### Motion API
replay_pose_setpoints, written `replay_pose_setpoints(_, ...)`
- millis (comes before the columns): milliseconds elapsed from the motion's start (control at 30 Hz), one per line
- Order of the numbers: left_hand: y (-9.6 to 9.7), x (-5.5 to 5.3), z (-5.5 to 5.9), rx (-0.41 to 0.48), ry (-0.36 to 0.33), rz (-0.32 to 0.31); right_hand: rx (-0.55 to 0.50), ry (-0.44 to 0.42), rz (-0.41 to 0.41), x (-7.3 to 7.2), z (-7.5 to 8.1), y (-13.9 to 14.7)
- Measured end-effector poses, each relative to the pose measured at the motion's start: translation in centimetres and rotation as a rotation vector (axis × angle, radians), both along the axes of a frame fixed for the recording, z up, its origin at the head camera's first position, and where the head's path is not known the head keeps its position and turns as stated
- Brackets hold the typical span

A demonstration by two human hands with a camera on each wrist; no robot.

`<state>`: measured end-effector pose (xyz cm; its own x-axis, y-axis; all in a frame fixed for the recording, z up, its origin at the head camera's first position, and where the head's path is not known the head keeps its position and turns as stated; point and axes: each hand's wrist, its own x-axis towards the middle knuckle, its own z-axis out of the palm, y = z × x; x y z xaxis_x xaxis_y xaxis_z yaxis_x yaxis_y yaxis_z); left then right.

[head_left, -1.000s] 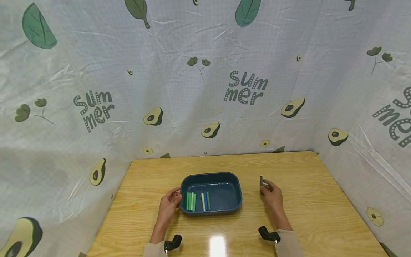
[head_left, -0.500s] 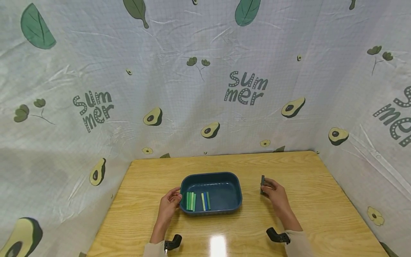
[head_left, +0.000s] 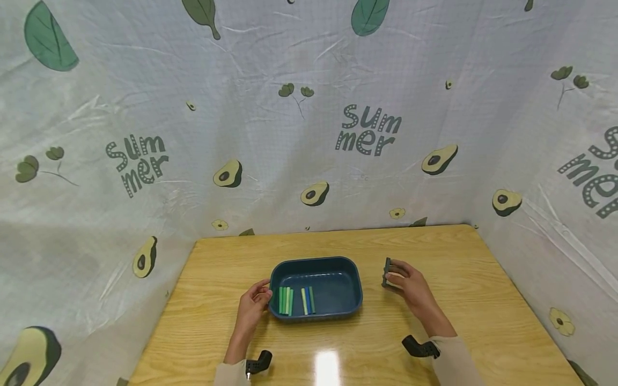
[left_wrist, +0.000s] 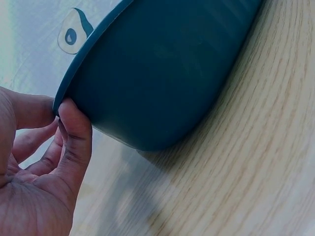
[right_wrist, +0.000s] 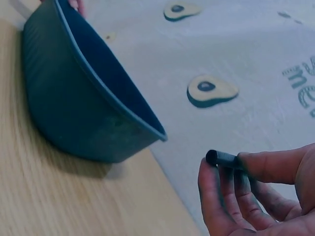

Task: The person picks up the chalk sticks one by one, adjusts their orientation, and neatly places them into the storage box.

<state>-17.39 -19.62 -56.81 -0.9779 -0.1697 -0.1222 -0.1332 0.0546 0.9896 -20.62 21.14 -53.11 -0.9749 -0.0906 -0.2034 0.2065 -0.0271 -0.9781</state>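
Thumb and fingers of my left hand [head_left: 253, 304] pinch the left rim of a dark blue plastic bin [head_left: 336, 294]; the left wrist view shows this hold on the rim [left_wrist: 74, 73] up close. Inside the bin, a group of green and pale chalk sticks [head_left: 286, 301] lies at the left. Beside it is a second group with a pale yellow, a blue and a dark green chalk stick [head_left: 311, 300]. Right of the bin, my right hand [head_left: 416, 289] holds a dark chalk stick [head_left: 387, 271] between thumb and fingers, its round end facing the right wrist camera. Dark smudges mark those fingertips [right_wrist: 242, 181].
The bin stands on a wood-grain table [head_left: 232, 254]. A white sheet [head_left: 270, 145] printed with avocados, leaves and lettering hangs behind the table and along both sides. Black wrist cameras [head_left: 419, 347] sit on both forearms.
My right hand shifts right, then slightly back left toward the bin, and turns so that more of the dark chalk stick shows. The left hand keeps its hold; the bin stays in place.
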Motion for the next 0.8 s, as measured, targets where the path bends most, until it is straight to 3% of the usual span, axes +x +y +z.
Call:
replay_pose_setpoints(467,-0.1,0.1,0.1,0.008,-0.005,-0.017,-0.015,0.022,0.188,-0.4,3.1,-2.6)
replay_pose_setpoints(800,0.2,0.1,0.1,-0.015,0.015,-0.002,-0.042,-0.022,0.29,-0.4,3.4,-6.0)
